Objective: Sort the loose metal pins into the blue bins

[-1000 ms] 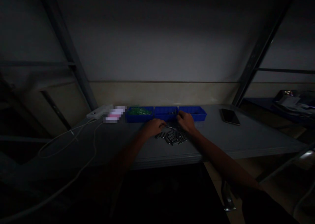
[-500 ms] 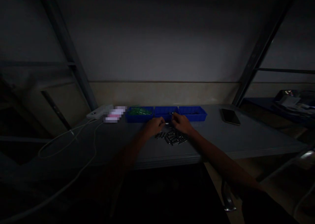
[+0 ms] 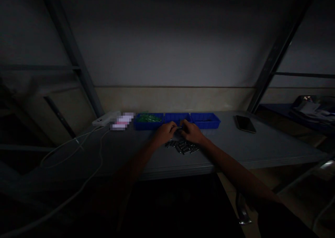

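Note:
My left hand [image 3: 165,132] and my right hand [image 3: 192,132] are close together over the table, just in front of the middle blue bin [image 3: 177,116]. Between their fingertips is a small shiny metal part [image 3: 179,128], and both hands are closed on it. Its exact kind is too small and dark to tell. Below the hands lies a pile of small metal cylinders [image 3: 184,148], partly covered by my fingers. The left blue bin [image 3: 146,127] holds green plastic material. In the right blue bin [image 3: 205,125] are a few small dark pieces.
A phone [image 3: 245,123] lies on the grey table [image 3: 225,151] to the right. At the left are a white power strip [image 3: 103,120], a blurred-out paper [image 3: 122,121] and white cables [image 3: 101,151]. Metal posts [image 3: 87,88] rise at the table's back corners.
My right hand has come back from the middle bin's edge toward my left hand. Their fingertips now meet at the small metal part.

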The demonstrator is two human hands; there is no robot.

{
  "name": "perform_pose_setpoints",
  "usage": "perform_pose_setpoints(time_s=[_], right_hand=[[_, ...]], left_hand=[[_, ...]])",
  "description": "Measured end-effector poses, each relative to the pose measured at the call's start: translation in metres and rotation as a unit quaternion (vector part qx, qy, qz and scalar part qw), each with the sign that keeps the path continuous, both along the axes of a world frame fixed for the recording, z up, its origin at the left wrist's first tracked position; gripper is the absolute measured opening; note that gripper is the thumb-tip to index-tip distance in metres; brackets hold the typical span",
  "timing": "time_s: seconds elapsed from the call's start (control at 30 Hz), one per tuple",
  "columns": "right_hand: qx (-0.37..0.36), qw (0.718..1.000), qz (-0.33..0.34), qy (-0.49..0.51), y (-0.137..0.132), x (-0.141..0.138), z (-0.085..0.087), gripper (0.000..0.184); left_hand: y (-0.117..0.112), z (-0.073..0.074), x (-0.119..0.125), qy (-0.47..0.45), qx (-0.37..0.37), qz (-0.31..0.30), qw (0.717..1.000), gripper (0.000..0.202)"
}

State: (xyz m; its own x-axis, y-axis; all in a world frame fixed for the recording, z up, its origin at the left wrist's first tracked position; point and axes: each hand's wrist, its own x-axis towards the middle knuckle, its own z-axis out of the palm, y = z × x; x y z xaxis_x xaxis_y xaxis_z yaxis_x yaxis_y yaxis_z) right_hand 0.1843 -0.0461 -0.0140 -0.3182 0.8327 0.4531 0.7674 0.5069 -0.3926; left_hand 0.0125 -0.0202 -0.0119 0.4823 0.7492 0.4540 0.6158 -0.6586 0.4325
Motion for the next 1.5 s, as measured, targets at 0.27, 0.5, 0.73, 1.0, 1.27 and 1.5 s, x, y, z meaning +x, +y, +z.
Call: perform_pose_setpoints(time_s=[0.27, 0.5, 0.73, 1.0, 1.27, 1.5], right_hand=[[0.017, 1.000, 0.011, 0.000, 0.005, 0.001, -0.004, 0.019], [0.027, 0.999, -0.013, -0.026, 0.006, 0.000, -0.004, 0.019], [0.015, 0.998, -0.027, -0.049, 0.008, 0.000, -0.005, 0.025], [0.016, 1.000, -0.007, -0.016, 0.003, 0.000, -0.001, 0.025], [0.016, 0.999, -0.011, -0.046, 0.008, 0.001, -0.006, 0.032], [0.032, 0.998, 0.000, -0.061, 0.010, 0.002, -0.008, 0.035]], left_hand=[[0.001, -0.001, 0.000, 0.018, 0.012, 0.015, 1.000, 0.023], [-0.001, 0.001, 0.000, -0.014, 0.006, 0.006, 1.000, 0.021], [0.004, -0.002, -0.002, -0.024, 0.005, -0.028, 0.999, 0.021], [0.000, 0.002, -0.003, -0.032, 0.026, -0.001, 0.999, 0.021], [-0.003, 0.005, 0.000, -0.025, 0.030, 0.006, 0.999, 0.022], [-0.002, 0.002, -0.001, -0.035, 0.014, -0.019, 0.999, 0.023]])
